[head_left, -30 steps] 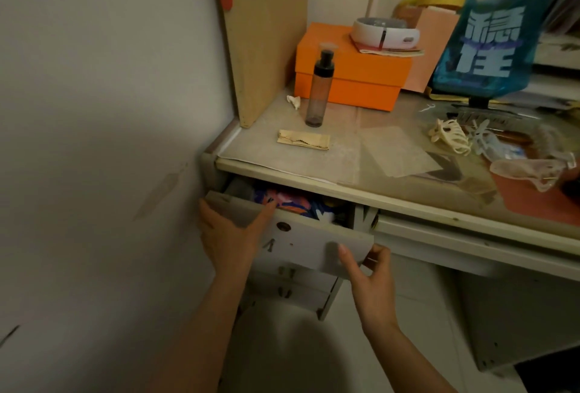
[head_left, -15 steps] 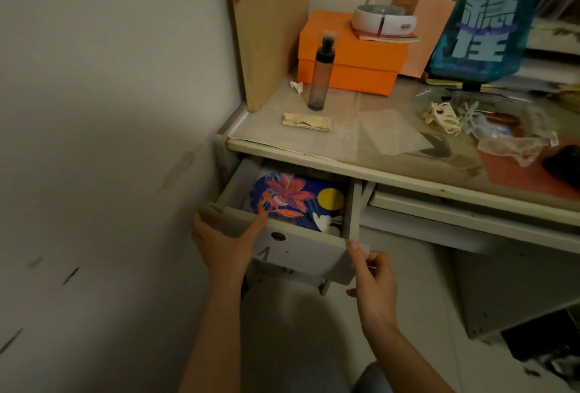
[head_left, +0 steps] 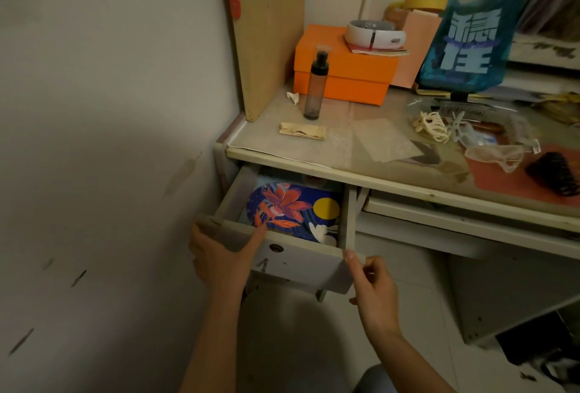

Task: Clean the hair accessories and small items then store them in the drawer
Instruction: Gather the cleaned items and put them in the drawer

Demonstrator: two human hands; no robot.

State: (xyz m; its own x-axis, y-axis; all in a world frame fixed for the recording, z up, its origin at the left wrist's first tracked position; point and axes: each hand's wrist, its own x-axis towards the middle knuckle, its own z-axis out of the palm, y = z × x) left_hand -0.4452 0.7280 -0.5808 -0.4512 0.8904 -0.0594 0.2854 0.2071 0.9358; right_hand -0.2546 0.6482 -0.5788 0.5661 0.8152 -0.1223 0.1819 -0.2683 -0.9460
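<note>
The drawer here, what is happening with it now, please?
A person holds the drawer by its front panel with both hands: the left hand grips the left corner, the right hand pinches the right edge. The drawer stands open, and a floral-patterned item lies inside. The hair claws, cream, clear and black, lie on the desk, not yet stored.
</note>
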